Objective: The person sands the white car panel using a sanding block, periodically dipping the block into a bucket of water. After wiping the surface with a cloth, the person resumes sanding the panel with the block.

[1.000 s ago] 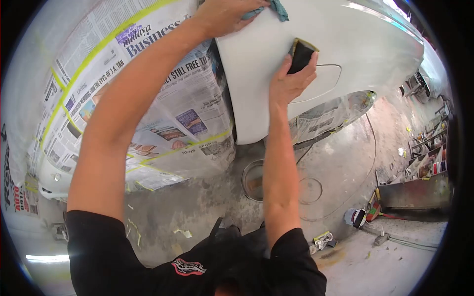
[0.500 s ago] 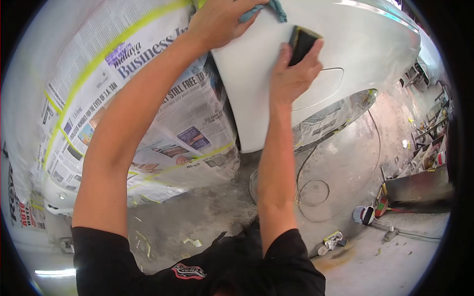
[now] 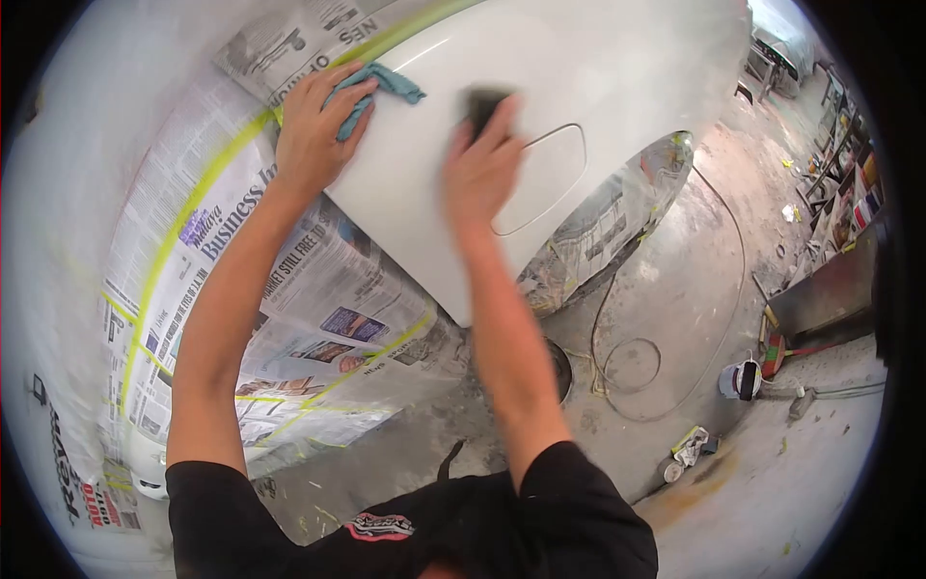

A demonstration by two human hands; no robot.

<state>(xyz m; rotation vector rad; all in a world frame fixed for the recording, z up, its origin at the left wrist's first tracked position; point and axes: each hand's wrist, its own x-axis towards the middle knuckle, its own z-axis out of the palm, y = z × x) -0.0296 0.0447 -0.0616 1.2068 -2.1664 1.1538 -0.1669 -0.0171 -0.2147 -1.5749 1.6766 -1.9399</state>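
A pale car body panel (image 3: 405, 212) fills the upper middle of the head view, with the outline of a fuel flap (image 3: 555, 174) on it. My right hand (image 3: 482, 179) grips a dark sanding block (image 3: 485, 108) against the panel, left of the flap; both are blurred by motion. Near the panel's left edge, my left hand (image 3: 318, 130) holds a crumpled teal cloth (image 3: 386, 81) under its fingers, resting on the surface beside the yellow-green masking tape (image 3: 203, 176).
Newspaper masking (image 3: 309, 289) covers the car to the left. Paper also fills the wheel arch (image 3: 608, 222). A hose (image 3: 632, 365) lies coiled on the concrete floor, with a white bucket (image 3: 741, 379) and a dark metal bin (image 3: 825, 294) at the right.
The sanding block and my right hand have shifted left across the panel. The view has turned, bringing my left hand and the cloth lower in the picture.
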